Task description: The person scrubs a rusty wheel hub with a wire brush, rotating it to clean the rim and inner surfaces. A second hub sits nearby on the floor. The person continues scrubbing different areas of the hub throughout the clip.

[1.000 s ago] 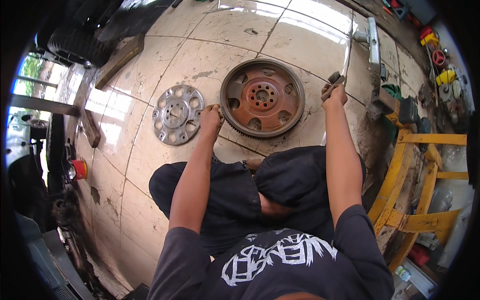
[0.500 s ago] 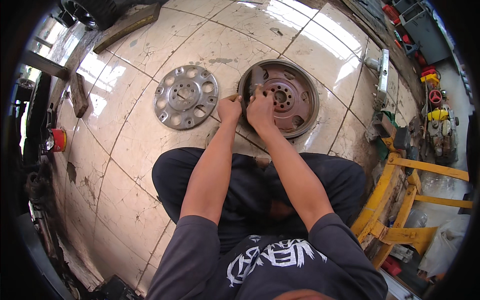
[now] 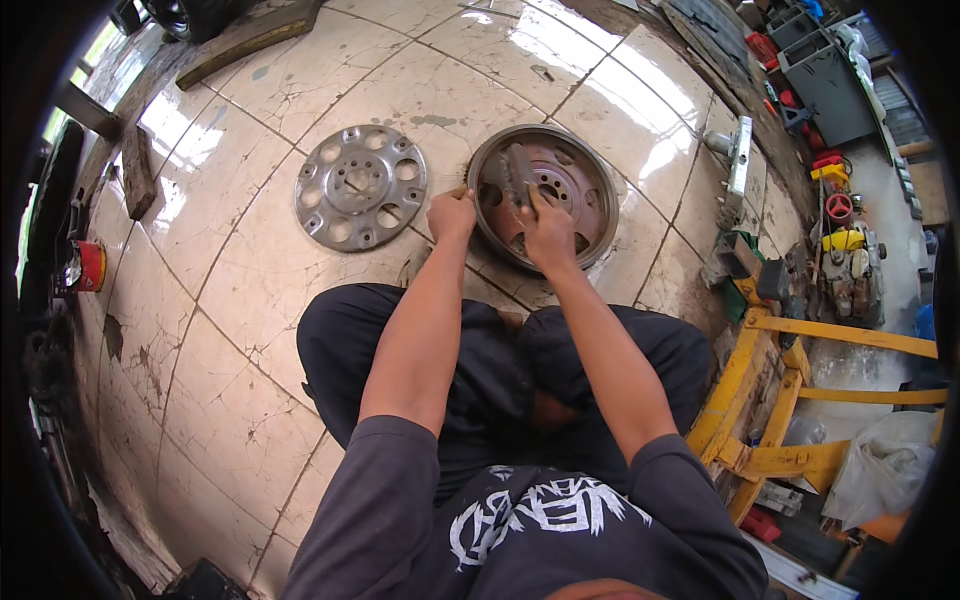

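Note:
A reddish-brown flywheel with a grey rim and a ring of bolt holes at its hub rests on the tiled floor before my crossed legs. My left hand is closed on its left rim. My right hand grips a wire brush, whose long dark head lies over the left part of the flywheel's face. The handle is mostly hidden in my fingers. To the left, apart from both hands, a silver perforated metal disc lies flat.
A yellow metal frame stands close on my right, near a clear plastic bag. Beyond it sit a yellow-topped machine and a pale metal part. Wooden blocks and a red can are at left.
My right hand has moved slightly right and down across the flywheel with the brush. My left hand remains at the rim. The whole view has shifted a little.

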The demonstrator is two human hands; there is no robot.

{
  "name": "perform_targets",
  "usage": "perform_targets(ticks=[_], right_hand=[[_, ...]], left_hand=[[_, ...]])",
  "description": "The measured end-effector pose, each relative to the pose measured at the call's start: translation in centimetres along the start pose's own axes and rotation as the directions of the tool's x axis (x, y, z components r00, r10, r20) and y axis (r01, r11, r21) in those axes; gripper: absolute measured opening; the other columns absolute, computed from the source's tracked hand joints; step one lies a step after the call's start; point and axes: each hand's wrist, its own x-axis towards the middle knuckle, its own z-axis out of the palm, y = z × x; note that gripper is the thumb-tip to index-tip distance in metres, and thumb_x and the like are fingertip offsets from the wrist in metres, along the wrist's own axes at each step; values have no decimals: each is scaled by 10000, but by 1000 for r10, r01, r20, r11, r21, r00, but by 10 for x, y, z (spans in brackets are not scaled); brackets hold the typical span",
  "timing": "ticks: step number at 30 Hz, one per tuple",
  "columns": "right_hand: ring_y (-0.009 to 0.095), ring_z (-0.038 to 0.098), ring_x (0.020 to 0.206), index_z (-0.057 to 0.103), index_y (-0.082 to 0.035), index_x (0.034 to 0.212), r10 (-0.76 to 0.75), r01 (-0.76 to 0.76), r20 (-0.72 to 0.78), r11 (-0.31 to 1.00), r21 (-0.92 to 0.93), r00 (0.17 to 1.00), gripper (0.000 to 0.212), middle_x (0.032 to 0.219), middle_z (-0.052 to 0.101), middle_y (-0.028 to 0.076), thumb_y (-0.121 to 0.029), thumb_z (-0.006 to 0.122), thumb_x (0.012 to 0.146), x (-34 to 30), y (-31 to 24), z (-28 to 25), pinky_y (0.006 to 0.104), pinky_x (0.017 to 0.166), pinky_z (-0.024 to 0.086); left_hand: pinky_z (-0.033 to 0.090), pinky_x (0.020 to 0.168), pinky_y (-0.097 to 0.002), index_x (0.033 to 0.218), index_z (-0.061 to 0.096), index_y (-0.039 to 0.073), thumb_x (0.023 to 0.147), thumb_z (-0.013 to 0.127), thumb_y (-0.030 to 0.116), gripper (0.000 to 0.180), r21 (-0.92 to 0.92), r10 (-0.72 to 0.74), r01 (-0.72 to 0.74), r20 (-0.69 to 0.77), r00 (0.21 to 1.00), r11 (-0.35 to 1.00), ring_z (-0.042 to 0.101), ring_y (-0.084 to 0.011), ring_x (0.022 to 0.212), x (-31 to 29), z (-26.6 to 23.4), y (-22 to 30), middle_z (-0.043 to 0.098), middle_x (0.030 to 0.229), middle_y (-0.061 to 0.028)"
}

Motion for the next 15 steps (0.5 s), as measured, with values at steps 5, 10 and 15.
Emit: perform_targets(ticks=[5,10,15], right_hand=[[505,660,1128,622,23,1418,-167,167,-5,986,-13,986,444,1298,654,324,-105,623,993,-23,-8,36,529,970,534],[489,658,1150,614,-7,1433,-69,66,68,996,53,995,446,1221,689,328,-125,624,1004,-27,1,27,527,948,537],[477,668,1143,614,-65,1466,114,-115,54,993,8,992,470,1216,690,317,-196,641,1015,-35,-12,31,531,968,520]], left_hand=[[548,1019,-458,1222,809,162,949,767,343,330,-22,21,-21,3,1000,1000,719,-373,1163,-6,-4,0,771,1193,-202],[551,1013,-453,1213,813,172,941,777,341,322,28,17,-17,-14,1000,999,722,-369,1158,-12,3,5,770,1194,-202],[554,1002,-462,1209,814,169,934,788,358,335,28,66,-68,67,996,997,718,-373,1165,-2,1,5,769,1195,-202]])
